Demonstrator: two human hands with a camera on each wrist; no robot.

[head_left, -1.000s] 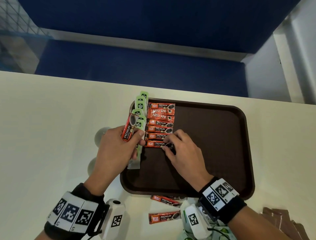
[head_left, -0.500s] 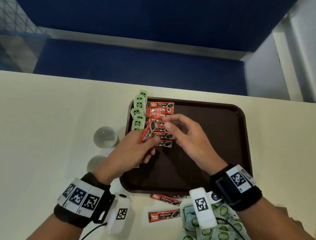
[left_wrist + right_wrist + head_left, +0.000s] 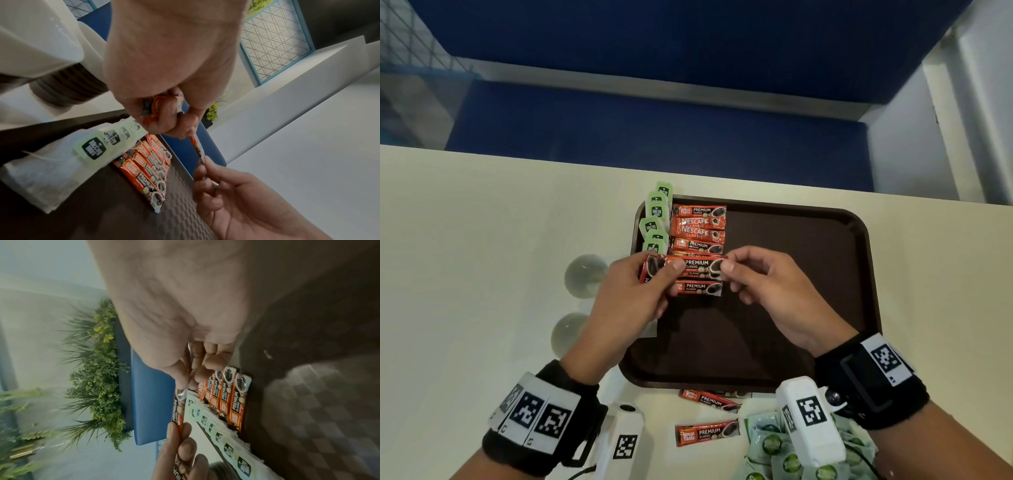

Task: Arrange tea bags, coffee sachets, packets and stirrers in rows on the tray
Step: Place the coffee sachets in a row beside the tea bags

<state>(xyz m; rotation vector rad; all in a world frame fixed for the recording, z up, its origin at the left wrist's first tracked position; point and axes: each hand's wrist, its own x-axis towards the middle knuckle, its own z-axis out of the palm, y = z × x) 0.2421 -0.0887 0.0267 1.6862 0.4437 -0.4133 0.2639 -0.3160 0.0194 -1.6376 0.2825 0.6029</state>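
A brown tray lies on the pale table. Red coffee sachets lie in a column at its left side, with green-tagged tea bags along the left rim. Above the column both hands hold one red coffee sachet level. My left hand grips its left end and also holds another sachet in its fingers. My right hand pinches the right end. In the left wrist view the sachet shows edge-on between the hands. In the right wrist view the right thumb and fingers pinch the sachet.
Two loose sachets lie on the table in front of the tray. A heap of green tea packets sits at the near right. Two glass cups stand left of the tray. The tray's right half is bare.
My right hand left the nearest sachet in the column and rose to meet the left hand. The left hand moved right over the tray, and its sachet turned from upright to level.
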